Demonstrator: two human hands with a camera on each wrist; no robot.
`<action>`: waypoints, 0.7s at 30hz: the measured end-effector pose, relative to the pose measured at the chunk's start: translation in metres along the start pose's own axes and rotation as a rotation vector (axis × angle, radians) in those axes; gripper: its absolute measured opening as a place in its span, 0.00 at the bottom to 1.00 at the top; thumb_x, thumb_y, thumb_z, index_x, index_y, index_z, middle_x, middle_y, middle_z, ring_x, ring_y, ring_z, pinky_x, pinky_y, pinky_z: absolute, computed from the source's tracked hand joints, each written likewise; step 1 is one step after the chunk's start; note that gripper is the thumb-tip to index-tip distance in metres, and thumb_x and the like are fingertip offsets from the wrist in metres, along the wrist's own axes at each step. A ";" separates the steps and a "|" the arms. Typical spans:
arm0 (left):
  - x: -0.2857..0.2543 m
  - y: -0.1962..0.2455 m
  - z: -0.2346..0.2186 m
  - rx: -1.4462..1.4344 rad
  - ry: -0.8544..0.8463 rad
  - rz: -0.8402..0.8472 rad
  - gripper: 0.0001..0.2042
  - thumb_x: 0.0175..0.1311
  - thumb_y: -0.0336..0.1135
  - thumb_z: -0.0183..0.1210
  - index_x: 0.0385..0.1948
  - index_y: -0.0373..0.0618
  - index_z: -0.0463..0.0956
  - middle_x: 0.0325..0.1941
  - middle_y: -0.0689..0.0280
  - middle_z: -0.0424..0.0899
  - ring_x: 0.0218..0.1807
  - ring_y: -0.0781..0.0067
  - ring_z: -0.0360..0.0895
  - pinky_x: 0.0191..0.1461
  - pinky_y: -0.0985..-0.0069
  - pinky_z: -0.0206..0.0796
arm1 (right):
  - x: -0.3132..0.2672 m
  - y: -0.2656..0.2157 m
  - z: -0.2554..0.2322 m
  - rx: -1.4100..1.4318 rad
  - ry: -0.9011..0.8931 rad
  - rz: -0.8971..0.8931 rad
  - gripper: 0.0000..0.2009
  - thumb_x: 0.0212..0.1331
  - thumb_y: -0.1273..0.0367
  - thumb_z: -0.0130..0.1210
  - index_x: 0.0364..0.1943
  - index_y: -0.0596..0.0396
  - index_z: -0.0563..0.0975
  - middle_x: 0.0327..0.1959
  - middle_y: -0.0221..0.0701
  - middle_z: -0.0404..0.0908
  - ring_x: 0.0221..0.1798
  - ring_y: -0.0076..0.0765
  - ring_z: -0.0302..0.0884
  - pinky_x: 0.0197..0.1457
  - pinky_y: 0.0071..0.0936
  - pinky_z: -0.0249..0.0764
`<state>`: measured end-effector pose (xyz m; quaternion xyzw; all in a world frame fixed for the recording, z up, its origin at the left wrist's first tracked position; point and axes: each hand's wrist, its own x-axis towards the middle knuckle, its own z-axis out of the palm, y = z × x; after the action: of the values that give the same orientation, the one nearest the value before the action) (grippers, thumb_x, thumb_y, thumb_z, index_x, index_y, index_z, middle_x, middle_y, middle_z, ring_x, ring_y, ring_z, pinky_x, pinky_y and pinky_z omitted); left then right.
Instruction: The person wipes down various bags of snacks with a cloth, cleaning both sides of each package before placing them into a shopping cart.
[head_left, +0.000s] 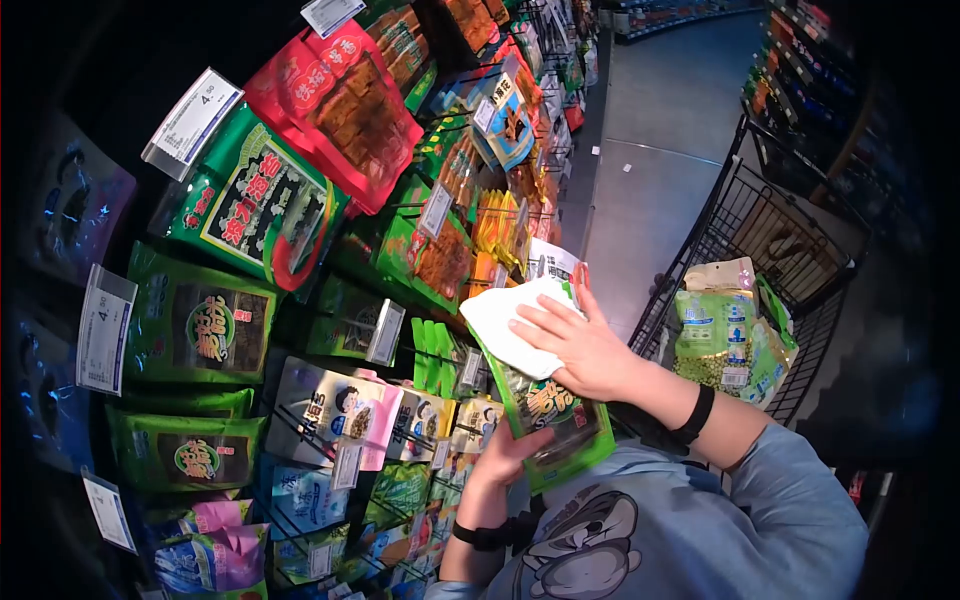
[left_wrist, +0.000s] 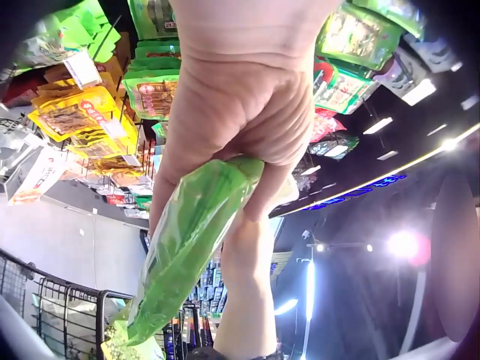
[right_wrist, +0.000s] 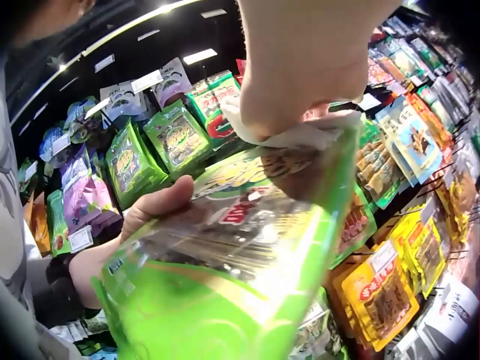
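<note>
One green packet, gripped by the left hand apparently for steadiness, meets white cloth under the right hand, fingers straight.

A green packet with a clear window is held tilted between the hands, partly covered by a white cloth.

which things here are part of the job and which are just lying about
In the job, it seems:
- green packet, pinched by the left hand
- white cloth, pressed flat on it by the right hand

Just about:
- cart with green bag
- red packet on display
- price tag
</note>
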<state>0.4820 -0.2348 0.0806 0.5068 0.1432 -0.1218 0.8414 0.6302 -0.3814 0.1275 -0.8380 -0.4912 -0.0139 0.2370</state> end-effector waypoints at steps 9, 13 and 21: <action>-0.002 -0.004 -0.018 -0.367 -0.006 0.020 0.23 0.64 0.31 0.50 0.60 0.35 0.57 0.57 0.53 0.70 0.56 0.58 0.71 0.59 0.61 0.65 | -0.023 0.022 -0.010 0.015 0.137 0.141 0.31 0.52 0.65 0.50 0.64 0.46 0.59 0.68 0.35 0.55 0.71 0.45 0.48 0.71 0.56 0.34; 0.012 -0.026 -0.028 -0.470 -0.171 0.067 0.31 0.63 0.50 0.50 0.61 0.40 0.54 0.60 0.52 0.66 0.59 0.57 0.69 0.61 0.59 0.64 | -0.017 -0.013 0.000 0.045 -0.087 -0.088 0.38 0.44 0.68 0.58 0.65 0.41 0.58 0.70 0.34 0.50 0.72 0.47 0.46 0.69 0.60 0.37; 0.008 -0.004 -0.027 -0.497 -0.019 0.151 0.48 0.50 0.76 0.33 0.65 0.43 0.51 0.65 0.54 0.60 0.63 0.55 0.63 0.63 0.58 0.61 | -0.042 -0.033 0.006 0.208 -0.294 -0.394 0.37 0.42 0.69 0.56 0.64 0.36 0.60 0.69 0.25 0.54 0.71 0.38 0.50 0.67 0.58 0.48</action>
<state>0.4849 -0.2128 0.0624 0.2926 0.1224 -0.0244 0.9481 0.5800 -0.4001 0.1244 -0.6903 -0.6729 0.1128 0.2408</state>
